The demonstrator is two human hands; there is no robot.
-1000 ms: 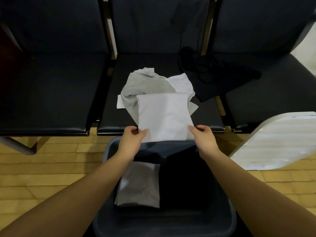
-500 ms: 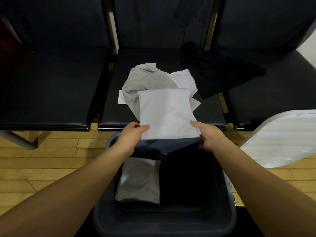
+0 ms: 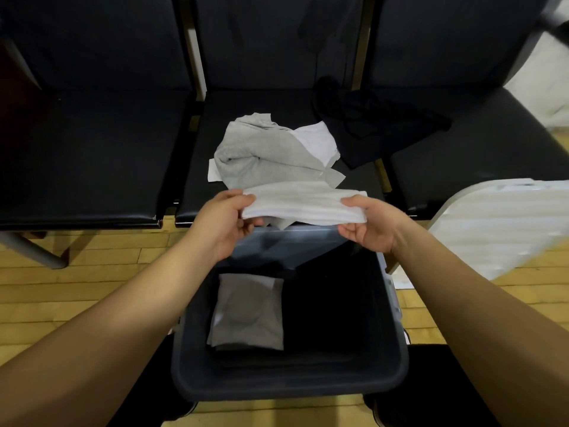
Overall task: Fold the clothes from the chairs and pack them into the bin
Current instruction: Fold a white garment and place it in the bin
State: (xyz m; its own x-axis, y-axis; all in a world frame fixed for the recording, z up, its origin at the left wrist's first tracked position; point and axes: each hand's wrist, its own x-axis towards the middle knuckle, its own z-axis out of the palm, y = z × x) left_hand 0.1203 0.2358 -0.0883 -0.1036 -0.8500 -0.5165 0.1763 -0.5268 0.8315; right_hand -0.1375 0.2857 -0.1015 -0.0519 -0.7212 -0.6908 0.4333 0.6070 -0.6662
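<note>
head view: my left hand [image 3: 226, 224] and right hand [image 3: 366, 228] each pinch an end of the folded white garment [image 3: 303, 202], held level just beyond the bin [image 3: 289, 380]. i judge: lower it flat beside the folded grey garment [image 3: 248, 312] below my hands, releasing both ends together.

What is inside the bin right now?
In the bin: a folded grey garment on the left, something dark beside it. Anything beneath them is hidden.
</note>
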